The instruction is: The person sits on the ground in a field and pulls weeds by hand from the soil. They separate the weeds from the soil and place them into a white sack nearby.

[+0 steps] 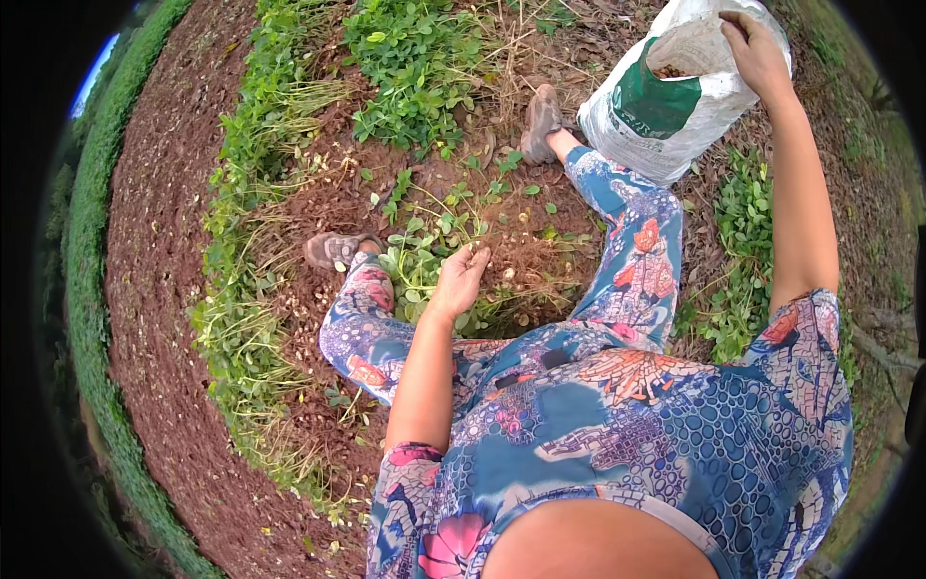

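My left hand (pixel 461 281) is between my knees with thumb and fingers pinched on an uprooted peanut plant (pixel 416 279). Leafy stems lie to the left of the hand, and thin brown roots (pixel 524 253) with a few pale pods spread to its right. At the upper right my right hand (pixel 758 58) hangs over the mouth of a white woven sack (pixel 651 152) with a green printed panel. Its fingers are extended and slightly apart, and I see nothing in them. Inside the sack, a heap of brown peanuts (pixel 673 71) shows; the rest is hidden by the wall.
Pulled peanut plants (pixel 246 340) lie in a long row on the left, with pods among their roots. More green plants (pixel 416 65) grow or lie ahead. Bare reddish soil (pixel 159 289) stretches beyond. My shoes (pixel 541 127) rest on the ground on either side.
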### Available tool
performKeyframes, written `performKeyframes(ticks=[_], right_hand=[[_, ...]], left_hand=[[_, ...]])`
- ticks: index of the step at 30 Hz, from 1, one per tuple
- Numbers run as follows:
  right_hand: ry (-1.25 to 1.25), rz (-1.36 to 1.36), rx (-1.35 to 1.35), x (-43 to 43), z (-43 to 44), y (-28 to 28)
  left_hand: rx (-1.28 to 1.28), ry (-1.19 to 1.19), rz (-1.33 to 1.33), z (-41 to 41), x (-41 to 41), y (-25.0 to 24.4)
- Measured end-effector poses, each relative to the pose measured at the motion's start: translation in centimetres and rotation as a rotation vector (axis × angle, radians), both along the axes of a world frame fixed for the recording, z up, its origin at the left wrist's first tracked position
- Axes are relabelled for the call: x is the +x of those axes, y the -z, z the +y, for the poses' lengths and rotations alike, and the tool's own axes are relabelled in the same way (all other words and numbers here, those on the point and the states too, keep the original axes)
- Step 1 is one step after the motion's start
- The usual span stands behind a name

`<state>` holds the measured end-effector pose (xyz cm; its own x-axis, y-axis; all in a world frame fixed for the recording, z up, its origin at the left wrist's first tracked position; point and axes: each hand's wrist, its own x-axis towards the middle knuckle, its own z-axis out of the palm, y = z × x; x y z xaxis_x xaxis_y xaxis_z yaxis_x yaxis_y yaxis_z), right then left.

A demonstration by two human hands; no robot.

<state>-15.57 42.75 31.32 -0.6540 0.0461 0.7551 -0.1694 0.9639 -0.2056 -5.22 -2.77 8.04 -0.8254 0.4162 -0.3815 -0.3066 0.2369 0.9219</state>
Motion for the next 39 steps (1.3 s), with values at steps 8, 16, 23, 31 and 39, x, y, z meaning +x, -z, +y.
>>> performKeyframes(ticks=[8, 16, 23, 31, 39], right_hand=[[-0.572, -0.702, -0.647, 6.3, -17.7, 11.2], [-0.806, -1.108, -1.407, 13.2, -26.1, 22.1], [-0.642, -1.130, -1.604, 13.4, -26.4, 24.5], [-0.727, -1.187, -1.816, 13.7, -26.8, 21.0], [-0.256, -1.018, -0.598, 10.9, -22.9, 27.6]], left_hand=[[0.377, 0.044, -0.292, -0.1, 0.9, -4.7], [0.097, -0.056, -0.264, 0.7, 0.4, -5.5], [0.026, -0.090, -0.205, 1.8, 1.4, -3.4], [0.114, 0.220, -0.241, 1.6, 1.8, -5.4], [0.053, -0.198, -0.178, 2.3, 2.9, -4.2]])
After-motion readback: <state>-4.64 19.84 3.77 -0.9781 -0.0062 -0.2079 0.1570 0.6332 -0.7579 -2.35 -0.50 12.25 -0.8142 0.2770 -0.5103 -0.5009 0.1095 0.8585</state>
